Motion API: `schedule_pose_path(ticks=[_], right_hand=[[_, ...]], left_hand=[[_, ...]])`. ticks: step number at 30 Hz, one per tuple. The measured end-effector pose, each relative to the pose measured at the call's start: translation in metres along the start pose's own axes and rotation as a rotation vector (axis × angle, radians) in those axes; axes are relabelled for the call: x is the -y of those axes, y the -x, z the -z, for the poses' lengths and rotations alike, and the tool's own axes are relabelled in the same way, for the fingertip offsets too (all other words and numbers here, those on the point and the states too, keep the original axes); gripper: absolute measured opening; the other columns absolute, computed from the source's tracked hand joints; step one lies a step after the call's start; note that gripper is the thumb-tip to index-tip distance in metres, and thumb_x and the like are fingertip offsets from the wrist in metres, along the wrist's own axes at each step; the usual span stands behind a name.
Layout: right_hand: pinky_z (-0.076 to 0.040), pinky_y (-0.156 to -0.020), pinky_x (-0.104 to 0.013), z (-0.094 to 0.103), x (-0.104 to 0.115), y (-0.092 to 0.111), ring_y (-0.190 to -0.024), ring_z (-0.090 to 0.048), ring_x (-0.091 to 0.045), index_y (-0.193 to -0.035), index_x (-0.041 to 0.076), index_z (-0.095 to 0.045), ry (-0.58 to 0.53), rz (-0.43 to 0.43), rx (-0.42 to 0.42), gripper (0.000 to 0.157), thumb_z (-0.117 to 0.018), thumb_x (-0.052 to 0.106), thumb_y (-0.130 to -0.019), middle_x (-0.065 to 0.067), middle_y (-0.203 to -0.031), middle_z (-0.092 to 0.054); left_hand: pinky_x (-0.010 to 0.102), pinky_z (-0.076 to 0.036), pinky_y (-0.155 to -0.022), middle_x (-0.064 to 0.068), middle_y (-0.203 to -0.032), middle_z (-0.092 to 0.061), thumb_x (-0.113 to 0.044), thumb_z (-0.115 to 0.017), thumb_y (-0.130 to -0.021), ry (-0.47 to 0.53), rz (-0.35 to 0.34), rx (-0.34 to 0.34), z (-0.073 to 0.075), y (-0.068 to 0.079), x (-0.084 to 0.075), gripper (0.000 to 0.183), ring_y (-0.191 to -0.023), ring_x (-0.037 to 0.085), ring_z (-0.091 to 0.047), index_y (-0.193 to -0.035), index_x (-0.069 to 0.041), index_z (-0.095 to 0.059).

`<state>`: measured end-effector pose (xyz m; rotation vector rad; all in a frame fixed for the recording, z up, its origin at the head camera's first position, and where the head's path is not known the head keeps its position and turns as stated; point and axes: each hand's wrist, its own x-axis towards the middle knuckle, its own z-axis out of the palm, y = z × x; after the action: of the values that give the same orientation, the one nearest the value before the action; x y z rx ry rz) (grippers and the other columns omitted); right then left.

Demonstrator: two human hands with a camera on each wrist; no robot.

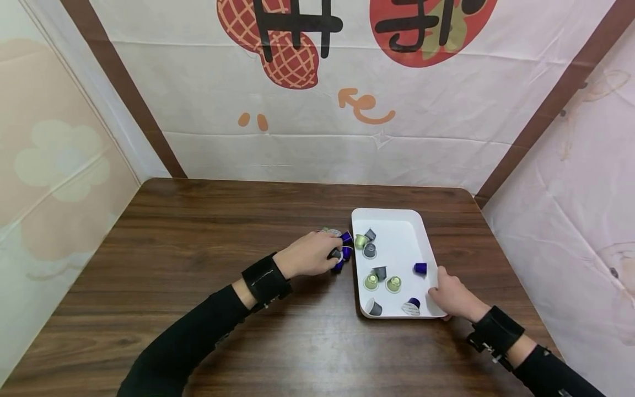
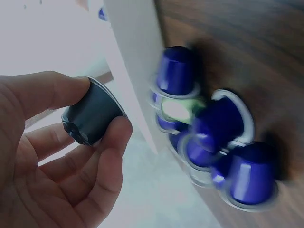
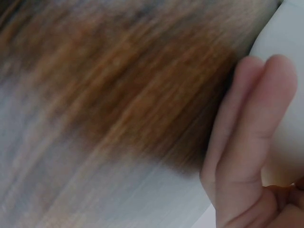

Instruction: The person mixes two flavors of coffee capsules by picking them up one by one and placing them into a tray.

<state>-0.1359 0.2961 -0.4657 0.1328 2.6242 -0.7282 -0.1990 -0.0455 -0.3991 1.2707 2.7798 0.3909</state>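
Observation:
My left hand (image 1: 308, 255) pinches a dark grey coffee capsule (image 2: 94, 114) between thumb and fingers, just left of the white tray. Close by, a pile of blue coffee capsules (image 2: 221, 126) lies on the table against the tray's outer wall, with a light green capsule (image 2: 178, 109) among them. The white tray (image 1: 397, 223) holds several capsules: green ones (image 1: 394, 284), grey ones (image 1: 369, 251) and a blue one (image 1: 420, 268). At the tray's lower right edge, my right hand (image 1: 457, 296) grips the rim, its fingers (image 3: 251, 123) along the outer side.
The brown wooden table (image 1: 198, 231) extends left and in front of the tray. A printed white cloth (image 1: 317, 154) hangs behind the table's far edge, and cloth panels (image 1: 570, 220) stand at the sides.

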Motion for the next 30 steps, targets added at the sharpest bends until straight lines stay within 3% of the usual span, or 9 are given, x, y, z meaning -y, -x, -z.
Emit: schedule_pose_path(ticks=[9,16,26,30], right_hand=[[-0.048,-0.041,-0.032,0.0,-0.001,-0.001,-0.049,-0.057,-0.019,-0.133,-0.017,-0.016,0.002,0.008,-0.006,0.056,-0.046,0.005,-0.091,-0.037,-0.103,-0.048],[-0.048,-0.041,-0.033,0.002,0.001,-0.001,-0.048,-0.057,-0.019,-0.133,-0.016,-0.015,-0.007,0.006,-0.003,0.056,-0.046,0.004,-0.091,-0.038,-0.103,-0.048],[-0.048,-0.04,-0.033,0.002,0.0,-0.001,-0.048,-0.057,-0.019,-0.134,-0.017,-0.014,-0.018,0.029,0.004,0.057,-0.045,0.004,-0.091,-0.039,-0.105,-0.047],[-0.047,-0.039,-0.033,0.001,-0.002,-0.001,-0.047,-0.056,-0.019,-0.134,-0.017,-0.014,-0.023,0.035,-0.005,0.057,-0.045,0.004,-0.091,-0.039,-0.103,-0.048]], left_hand=[[0.022,-0.036,-0.053,0.0,-0.087,-0.052,-0.02,-0.06,-0.092,0.0,-0.024,0.062,0.006,-0.041,-0.02,0.009,-0.065,0.01,-0.045,-0.098,-0.014,-0.062],[0.022,-0.037,-0.06,-0.001,-0.089,-0.051,-0.016,-0.057,-0.092,-0.025,-0.041,0.127,-0.001,-0.071,-0.031,0.007,-0.072,0.011,-0.045,-0.097,-0.013,-0.061],[0.025,-0.039,-0.062,-0.002,-0.087,-0.05,-0.011,-0.06,-0.088,-0.066,-0.039,0.143,-0.013,-0.092,-0.042,0.007,-0.073,0.012,-0.047,-0.093,-0.016,-0.06],[0.025,-0.041,-0.066,0.0,-0.093,-0.054,-0.011,-0.061,-0.089,-0.038,-0.057,0.139,-0.014,-0.099,-0.045,0.012,-0.076,0.013,-0.05,-0.101,-0.014,-0.062]])
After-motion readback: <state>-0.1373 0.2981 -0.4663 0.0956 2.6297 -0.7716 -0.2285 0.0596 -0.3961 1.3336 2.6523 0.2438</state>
